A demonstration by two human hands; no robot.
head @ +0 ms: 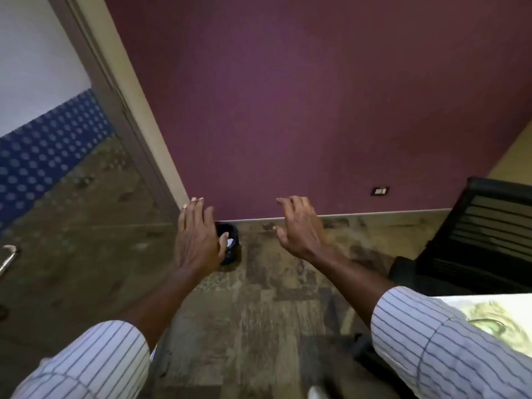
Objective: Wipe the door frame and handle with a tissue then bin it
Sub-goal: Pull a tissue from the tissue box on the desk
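- Fingers point(193, 203) of left hand point(197, 240) spread loose and flat, gripping nothing, hovering right over small black round bin point(230, 243)
- Right hand point(302, 228) same deal, fingers fanned and slightly curled, empty, out over the floor
- White crumpled tissue point(230, 242) sitting inside that bin
- Bin down on mottled brown floor point(273, 298), against plum-purple wall point(302, 105)
- Grey-beige door frame point(129, 110) off left, curved metal door handle point(8, 259) at far left edge
- Black slatted chair point(478, 234) on right

Two hands point(198, 234), one bin point(230, 243), one chair point(483, 237).

Purple wall point(288, 96) w/ socket point(380, 191), worn wood-look floor point(273, 298), black chair point(475, 237)
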